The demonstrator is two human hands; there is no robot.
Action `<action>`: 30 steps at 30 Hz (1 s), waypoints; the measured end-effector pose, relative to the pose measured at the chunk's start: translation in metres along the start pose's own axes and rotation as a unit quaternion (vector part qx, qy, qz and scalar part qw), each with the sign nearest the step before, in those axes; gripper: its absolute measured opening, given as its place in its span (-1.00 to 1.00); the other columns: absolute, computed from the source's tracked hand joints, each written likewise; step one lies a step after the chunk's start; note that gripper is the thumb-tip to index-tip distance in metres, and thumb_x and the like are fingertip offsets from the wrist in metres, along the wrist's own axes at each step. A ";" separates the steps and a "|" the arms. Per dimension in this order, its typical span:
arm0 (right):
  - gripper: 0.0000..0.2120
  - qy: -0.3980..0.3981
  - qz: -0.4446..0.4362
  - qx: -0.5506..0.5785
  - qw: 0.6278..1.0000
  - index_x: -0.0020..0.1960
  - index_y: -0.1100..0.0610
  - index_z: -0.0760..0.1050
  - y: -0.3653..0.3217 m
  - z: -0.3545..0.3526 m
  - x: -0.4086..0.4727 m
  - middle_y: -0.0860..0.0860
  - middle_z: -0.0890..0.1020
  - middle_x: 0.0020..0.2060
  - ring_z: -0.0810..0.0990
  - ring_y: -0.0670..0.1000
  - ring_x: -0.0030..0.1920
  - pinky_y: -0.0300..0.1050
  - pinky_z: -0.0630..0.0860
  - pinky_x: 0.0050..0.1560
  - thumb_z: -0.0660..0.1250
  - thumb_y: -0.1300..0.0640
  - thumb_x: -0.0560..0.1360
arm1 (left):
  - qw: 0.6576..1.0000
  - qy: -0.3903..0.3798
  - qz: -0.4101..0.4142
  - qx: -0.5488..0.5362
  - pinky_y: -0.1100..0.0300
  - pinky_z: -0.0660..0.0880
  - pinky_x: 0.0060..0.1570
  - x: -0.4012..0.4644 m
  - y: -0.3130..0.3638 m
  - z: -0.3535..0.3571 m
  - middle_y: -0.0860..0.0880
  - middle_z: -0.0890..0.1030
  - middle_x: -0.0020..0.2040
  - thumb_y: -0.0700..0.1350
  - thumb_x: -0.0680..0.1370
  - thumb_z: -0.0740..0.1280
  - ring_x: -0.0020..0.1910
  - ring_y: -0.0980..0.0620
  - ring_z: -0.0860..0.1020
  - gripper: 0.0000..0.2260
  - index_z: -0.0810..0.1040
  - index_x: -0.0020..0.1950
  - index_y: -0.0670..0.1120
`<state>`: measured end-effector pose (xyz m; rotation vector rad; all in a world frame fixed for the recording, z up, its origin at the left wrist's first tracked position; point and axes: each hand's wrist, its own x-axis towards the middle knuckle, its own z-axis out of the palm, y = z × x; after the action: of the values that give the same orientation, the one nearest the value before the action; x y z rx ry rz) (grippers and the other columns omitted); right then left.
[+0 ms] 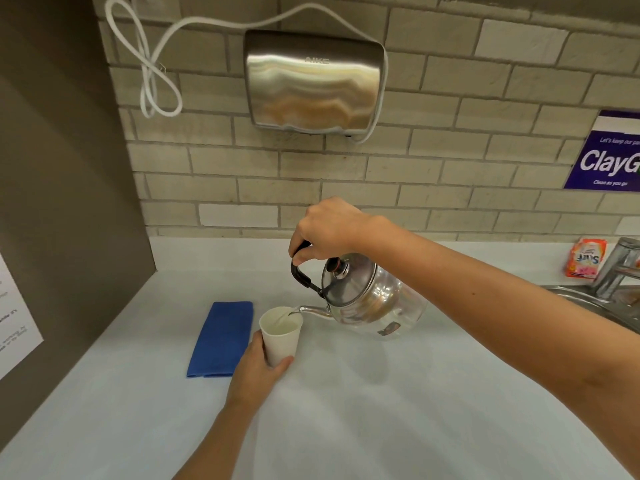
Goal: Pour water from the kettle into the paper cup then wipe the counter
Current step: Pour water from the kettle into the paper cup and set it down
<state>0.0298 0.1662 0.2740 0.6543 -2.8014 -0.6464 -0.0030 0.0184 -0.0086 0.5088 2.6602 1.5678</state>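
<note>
The right hand (329, 233) is closed around the black handle (300, 271) of the kettle (370, 299), tipping it left so the spout (310, 310) sits over the rim of the cup (280, 336). A thin stream of water runs into the cup. The left hand (258, 368) wraps the cup's lower wall, thumb and fingers curled around it, and the cup leans slightly. Just left of that hand a folded blue cloth (221, 339) lies flat on the counter (381, 410). The counter is bare toward the near edge and left wall. The sink (595, 303) rim borders the far right, well apart from the kettle.
</note>
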 end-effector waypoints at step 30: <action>-0.73 0.006 -0.005 -0.004 1.000 0.12 -0.09 0.55 -0.004 0.002 0.003 -0.05 0.68 -0.12 0.44 -0.05 -0.23 -0.24 0.20 -0.45 0.23 -0.15 0.50 | 1.000 -0.003 -0.014 0.014 0.00 0.47 0.18 0.002 -0.002 0.002 -0.06 0.47 0.30 0.08 0.36 0.48 0.24 -0.07 0.47 -0.28 0.20 0.40 0.00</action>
<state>0.0276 0.1625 0.2709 0.6678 -2.7850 -0.6542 -0.0054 0.0194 -0.0109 0.4743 2.6770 1.5219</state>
